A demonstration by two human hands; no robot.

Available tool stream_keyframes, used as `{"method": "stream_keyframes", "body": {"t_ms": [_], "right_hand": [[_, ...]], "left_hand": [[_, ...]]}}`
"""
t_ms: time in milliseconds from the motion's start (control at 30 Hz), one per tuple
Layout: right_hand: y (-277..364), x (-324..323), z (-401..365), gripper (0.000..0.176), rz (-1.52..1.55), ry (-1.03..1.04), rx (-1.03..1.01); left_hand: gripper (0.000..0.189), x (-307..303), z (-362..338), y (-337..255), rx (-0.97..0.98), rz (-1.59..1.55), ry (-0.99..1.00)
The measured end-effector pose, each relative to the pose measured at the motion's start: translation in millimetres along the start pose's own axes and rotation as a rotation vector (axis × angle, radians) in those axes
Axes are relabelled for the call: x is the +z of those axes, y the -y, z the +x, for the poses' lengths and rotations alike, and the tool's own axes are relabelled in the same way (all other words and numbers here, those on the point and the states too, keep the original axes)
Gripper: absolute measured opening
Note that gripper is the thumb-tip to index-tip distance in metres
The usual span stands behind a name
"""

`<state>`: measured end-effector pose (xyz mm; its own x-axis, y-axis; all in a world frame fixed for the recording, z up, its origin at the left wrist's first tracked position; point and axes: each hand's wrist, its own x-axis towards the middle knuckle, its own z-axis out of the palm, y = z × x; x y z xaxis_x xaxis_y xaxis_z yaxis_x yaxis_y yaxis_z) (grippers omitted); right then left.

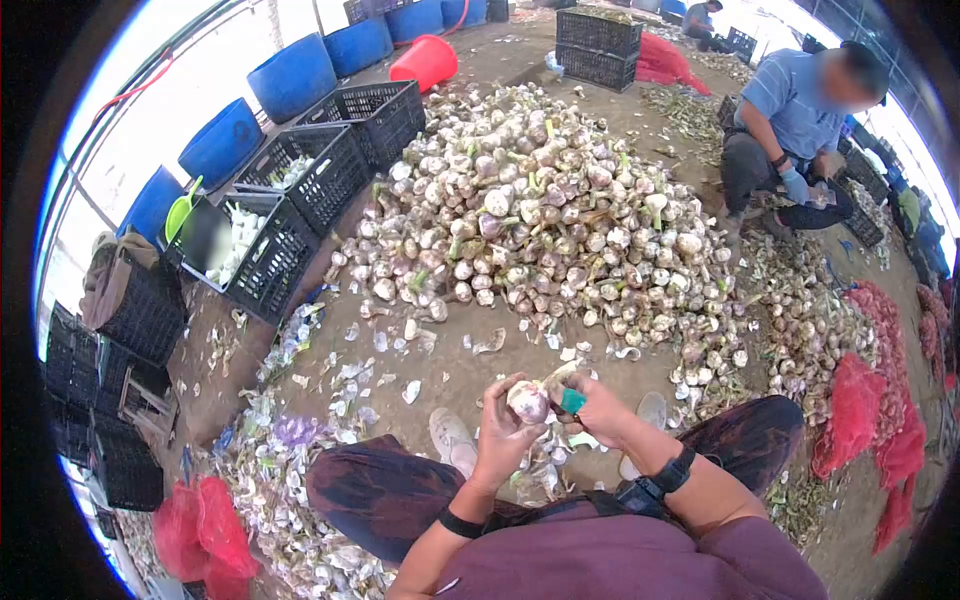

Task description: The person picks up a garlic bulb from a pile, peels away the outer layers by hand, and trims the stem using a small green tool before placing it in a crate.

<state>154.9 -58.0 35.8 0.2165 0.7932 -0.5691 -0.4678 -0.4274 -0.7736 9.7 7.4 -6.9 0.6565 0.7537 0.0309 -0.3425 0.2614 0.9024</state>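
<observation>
My left hand (502, 432) is closed around a garlic bulb (528, 402), whitish with purple tinges, held up between my knees. Right beside it, my right hand (603, 412) is closed, its fingers at the stem side of the bulb. Something small and green (573, 401) shows at the right fingers; I cannot tell whether it is a tool handle or a finger wrap. Beyond my hands rises a large heap of garlic bulbs (560, 215), some with stems. Papery garlic skins (340, 400) litter the ground around my shoes.
Black crates (275, 265) stand left of the heap, one holding peeled white garlic (240, 235). Blue tubs (290, 78) and a red bucket (425, 62) are behind them. Red mesh bags (850, 405) lie to the right. A person (790, 130) sits working at the upper right.
</observation>
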Motion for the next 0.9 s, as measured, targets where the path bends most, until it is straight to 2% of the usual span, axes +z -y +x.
{"method": "stream_keyframes", "body": {"t_ms": [33, 200, 300, 400, 467, 533, 633, 700, 733, 800, 833, 867, 900], "right_hand": [[2, 1, -2, 0.022, 0.054, -0.017, 0.009], [-5, 0, 2, 0.021, -0.083, -0.021, -0.092], [-5, -4, 0, 0.02, -0.07, -0.007, -0.128], [-10, -9, -2, 0.02, -0.115, -0.027, -0.162], [-22, -16, 6, 0.019, -0.189, -0.036, -0.256], [-18, -15, 0, 0.019, -0.208, -0.048, -0.265], [-12, -10, -3, 0.018, -0.267, -0.068, -0.331], [-4, -7, -10, 0.019, -0.321, -0.082, -0.395], [0, -6, -13, 0.016, -0.407, -0.082, -0.415], [-3, -15, -10, 0.016, -0.801, -0.166, -0.644], [-4, -20, -8, 0.016, -0.997, -0.209, -0.757], [-5, -22, -6, 0.016, -1.004, -0.171, -0.718], [-7, -22, -4, 0.016, -0.976, -0.181, -0.761]], "left_hand": [[0.074, 1, 1, 2, 0.021, 0.095, 0.012], [0.076, 3, 0, 6, 0.132, 0.483, 0.052], [0.077, 7, -3, 2, 0.161, 0.535, 0.056], [0.075, 9, -4, 5, 0.112, 0.379, 0.05], [0.072, 15, -5, 1, 0.038, 0.197, 0.018], [0.069, 16, -4, -6, -0.021, 0.008, 0.008], [0.065, 12, -3, -5, -0.046, -0.037, 0.03], [0.051, 10, -5, -3, -0.18, -0.216, 0.028], [0.045, 11, -6, -4, -0.261, -0.359, 0.014], [0.037, 11, -7, -6, -0.42, -0.643, -0.015], [0.038, 10, -5, -6, -0.456, -0.67, -0.021], [0.04, 10, -3, -6, -0.492, -0.699, -0.028], [0.042, 10, -1, -6, -0.527, -0.727, -0.033]]}}
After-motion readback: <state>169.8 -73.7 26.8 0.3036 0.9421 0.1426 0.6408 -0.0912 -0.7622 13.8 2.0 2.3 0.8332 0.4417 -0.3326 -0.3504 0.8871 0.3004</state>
